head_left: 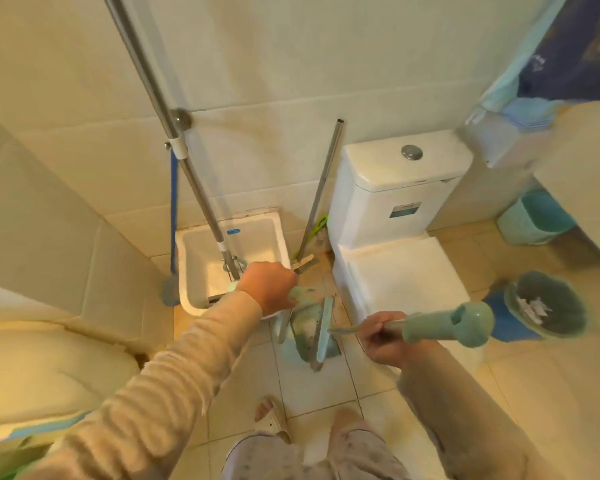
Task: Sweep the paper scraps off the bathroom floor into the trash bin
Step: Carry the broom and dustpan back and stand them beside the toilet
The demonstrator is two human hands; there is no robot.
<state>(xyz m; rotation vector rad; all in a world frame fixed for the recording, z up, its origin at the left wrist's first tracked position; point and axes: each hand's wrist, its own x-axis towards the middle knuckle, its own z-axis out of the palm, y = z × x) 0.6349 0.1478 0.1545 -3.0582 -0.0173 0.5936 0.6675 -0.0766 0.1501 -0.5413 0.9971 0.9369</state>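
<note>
My left hand (269, 287) grips the pale green top of the dustpan handle (300, 295) in the gap between the mop sink and the toilet. The green dustpan (307, 336) stands on the floor tiles below it. My right hand (383, 337) grips the broom handle (444, 325), whose thick green end points right toward the trash bin (546, 308). White paper scraps (534, 306) lie inside that blue bin with its grey liner. The broom head is hidden behind the dustpan.
A white toilet (395, 268) stands right of the dustpan. A mop sink (232, 251) holds a metal-handled mop (187, 168). Another metal pole (321, 188) leans on the wall. A teal bin (534, 220) sits far right. My feet (271, 419) stand on the tiles.
</note>
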